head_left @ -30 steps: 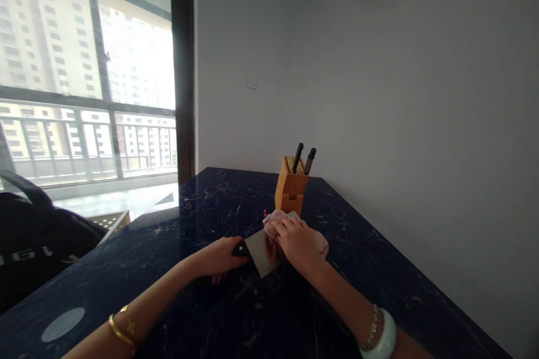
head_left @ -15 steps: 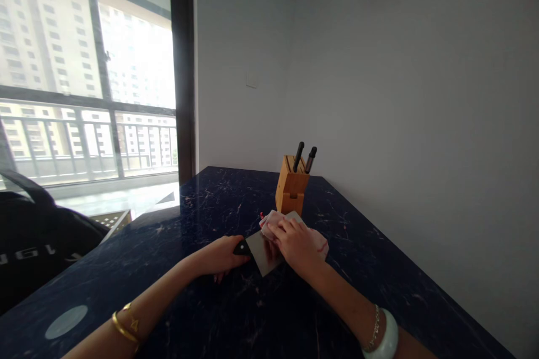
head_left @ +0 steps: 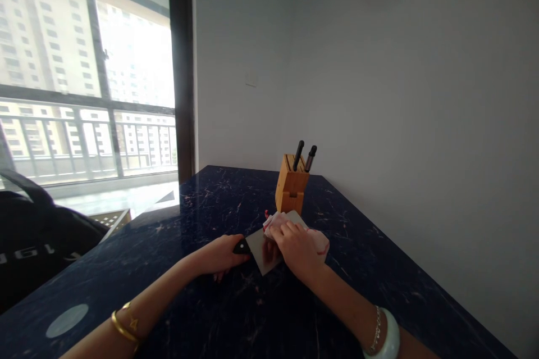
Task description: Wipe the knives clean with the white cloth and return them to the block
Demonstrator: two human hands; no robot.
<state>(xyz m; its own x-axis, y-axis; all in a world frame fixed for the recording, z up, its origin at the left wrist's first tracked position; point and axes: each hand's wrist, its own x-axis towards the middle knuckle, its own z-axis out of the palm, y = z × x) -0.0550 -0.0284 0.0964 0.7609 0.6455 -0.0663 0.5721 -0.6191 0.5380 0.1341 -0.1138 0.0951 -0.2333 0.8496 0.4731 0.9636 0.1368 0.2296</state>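
Note:
A broad steel cleaver [head_left: 260,248] with a black handle lies flat on the dark marbled table [head_left: 219,201]. My left hand [head_left: 219,256] is closed round the handle. My right hand [head_left: 297,246] presses a white cloth with red marks [head_left: 319,240] onto the blade, fingers curled over the cloth. The far part of the blade is hidden under the cloth and hand.
A wooden knife block [head_left: 290,189] with two black handles stands just behind the hands, near the grey wall. A black bag [head_left: 37,241] sits at the left beyond the table edge, below a large window. A pale round mark [head_left: 67,320] lies on the table's near left.
My right hand and the cloth have shifted slightly along the blade. The left hand and the cleaver stay in place.

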